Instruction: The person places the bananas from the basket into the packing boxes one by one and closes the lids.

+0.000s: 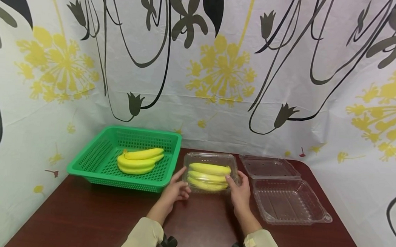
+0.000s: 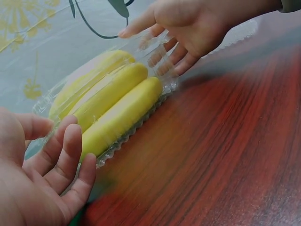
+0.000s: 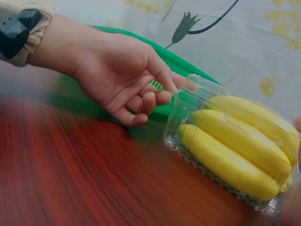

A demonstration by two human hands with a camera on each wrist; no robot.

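A clear plastic clamshell box [image 1: 213,157] with yellow bananas [image 1: 210,169] inside is between both hands, its lid down over them. At the box's left end, my left hand [image 1: 174,190] pinches the corner between thumb and index finger, while its other fingers curl loosely away from the plastic. My right hand [image 1: 240,192] grips the right end, thumb over the lid and fingers round the side. In the left wrist view, the right hand's fingers [image 2: 176,54] show partly through the plastic. The right wrist view shows the left hand [image 3: 127,77] at the box's far corner.
A green basket [image 1: 123,180] holding a bunch of bananas [image 1: 137,161] stands on the left of the dark red-brown table [image 1: 198,221]. To the right lies another clear clamshell box [image 1: 286,200], lid folded back. A patterned cloth [image 1: 218,121] hangs behind the table.
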